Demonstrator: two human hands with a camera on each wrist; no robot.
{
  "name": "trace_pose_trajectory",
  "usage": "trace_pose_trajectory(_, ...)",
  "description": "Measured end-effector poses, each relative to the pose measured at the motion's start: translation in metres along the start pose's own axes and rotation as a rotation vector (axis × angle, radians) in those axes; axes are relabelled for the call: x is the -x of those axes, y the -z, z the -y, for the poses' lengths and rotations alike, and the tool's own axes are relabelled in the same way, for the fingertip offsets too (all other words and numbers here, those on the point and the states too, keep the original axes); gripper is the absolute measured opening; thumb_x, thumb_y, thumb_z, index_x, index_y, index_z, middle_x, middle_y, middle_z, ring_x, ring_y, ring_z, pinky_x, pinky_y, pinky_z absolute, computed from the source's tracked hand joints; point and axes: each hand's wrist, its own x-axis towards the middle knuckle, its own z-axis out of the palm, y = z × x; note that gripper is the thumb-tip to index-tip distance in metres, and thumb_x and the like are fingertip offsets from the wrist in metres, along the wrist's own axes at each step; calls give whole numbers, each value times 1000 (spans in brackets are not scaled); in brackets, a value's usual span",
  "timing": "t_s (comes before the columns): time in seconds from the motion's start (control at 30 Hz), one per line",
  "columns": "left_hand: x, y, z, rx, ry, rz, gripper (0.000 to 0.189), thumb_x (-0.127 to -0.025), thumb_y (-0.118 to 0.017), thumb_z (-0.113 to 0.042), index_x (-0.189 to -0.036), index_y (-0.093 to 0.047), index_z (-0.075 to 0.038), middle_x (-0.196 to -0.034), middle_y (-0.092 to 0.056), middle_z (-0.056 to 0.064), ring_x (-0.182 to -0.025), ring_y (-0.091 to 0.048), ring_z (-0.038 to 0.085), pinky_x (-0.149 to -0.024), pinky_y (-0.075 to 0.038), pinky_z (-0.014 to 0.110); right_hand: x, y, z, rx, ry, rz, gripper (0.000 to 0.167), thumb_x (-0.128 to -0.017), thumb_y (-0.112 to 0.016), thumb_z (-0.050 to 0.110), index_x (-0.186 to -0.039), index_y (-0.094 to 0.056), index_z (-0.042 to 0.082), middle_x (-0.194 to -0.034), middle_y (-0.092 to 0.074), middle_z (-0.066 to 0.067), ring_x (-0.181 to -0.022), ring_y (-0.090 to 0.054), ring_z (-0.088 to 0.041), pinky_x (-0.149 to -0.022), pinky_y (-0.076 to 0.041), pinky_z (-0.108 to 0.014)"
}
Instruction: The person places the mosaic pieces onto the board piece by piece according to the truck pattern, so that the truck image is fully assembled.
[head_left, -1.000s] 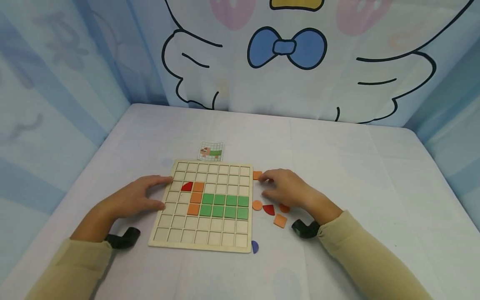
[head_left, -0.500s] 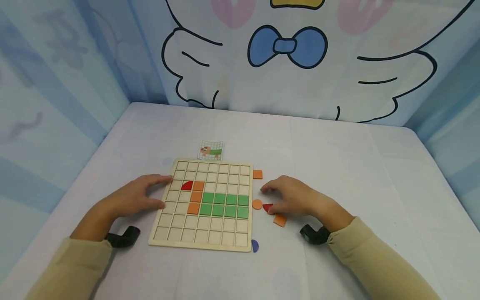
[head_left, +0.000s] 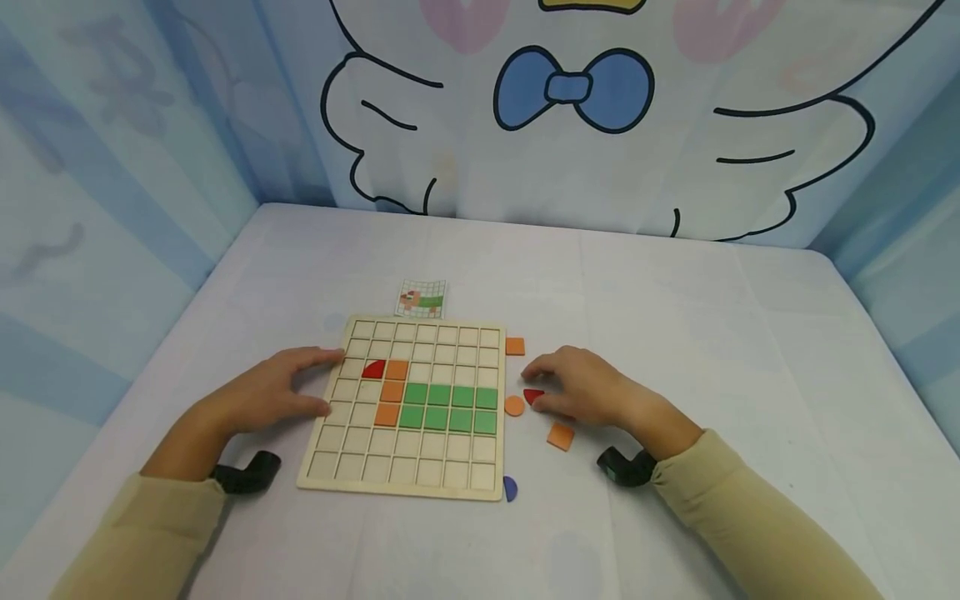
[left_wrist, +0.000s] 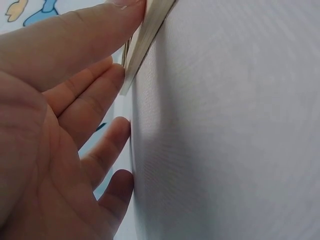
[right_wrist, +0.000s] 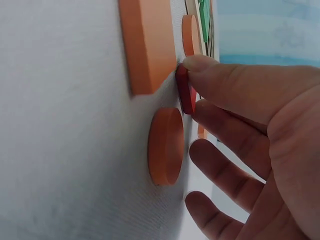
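Note:
In the head view, my left hand (head_left: 258, 392) rests at the left edge of a wooden grid board (head_left: 427, 475), thumb and fingertips touching its rim, the fingers fairly straight. The left wrist view has the board's edge (left_wrist: 145, 47) against that thumb. My right hand (head_left: 588, 387) is to the right of the board and pinches a red quarter-circle tile (head_left: 532, 396) between thumb and finger; the right wrist view shows this red tile (right_wrist: 186, 90) near the tabletop. On the board lie green square tiles (head_left: 450, 407), orange square tiles (head_left: 392, 392) and one red quarter-circle tile (head_left: 375, 369).
Beside the board are an orange round tile (head_left: 514, 406), an orange square tile (head_left: 515, 346), another orange square tile (head_left: 561, 436) and a blue half-circle tile (head_left: 511, 488). Another orange disc (right_wrist: 165, 145) lies under my right hand. A small pattern card (head_left: 421, 299) touches the board's far edge.
My right hand has drawn back from the upper orange square and come down to the red quarter-circle, which has since shifted slightly away from me with it. My left hand has stayed put.

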Motion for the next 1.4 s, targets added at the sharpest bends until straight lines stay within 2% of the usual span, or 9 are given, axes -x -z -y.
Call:
trace_pose_trajectory(0.57, 0, 0, 0, 3, -1, 0, 77, -85, -80, -26, -150, -45, -5, -155, -35, 26, -143, -26, 48, -111, -24, 65, -6, -3, 4, -33, -38, -58, 28, -93, -72, 15, -119, -69, 7, -103, -67, 1, -92, -60, -17, -86, -51, -38)
trace_pose_trajectory(0.87, 0, 0, -1, 12, 8, 0, 77, -84, -81, -26, -150, -45, -6, -155, -34, 26, -143, -25, 48, -111, -24, 66, -6, -3, 4, -23, -55, -60, 28, -95, -70, 18, -120, -69, 7, -92, -64, 4, -74, -53, -12, -70, -46, -30)
trace_pose_trajectory(1.13, 1, 0, -1, 22, -2, 3, 77, -85, -81, -25, -150, -45, -5, -155, -34, 27, -143, -25, 49, -111, -24, 66, -2, 0, -1, -44, -35, -21, 29, -92, -71, 11, -120, -68, 7, -89, -61, 5, -79, -53, -13, -72, -47, -30)
trace_pose_trajectory(1.4, 1, -1, -1, 23, 6, 1, 77, -85, -81, -24, -150, -45, -6, -155, -34, 27, -143, -24, 48, -111, -23, 65, -2, 0, 0, -34, -44, -36, 24, -92, -72, 12, -116, -70, 8, -88, -61, 5, -77, -53, -13, -72, -46, -31)
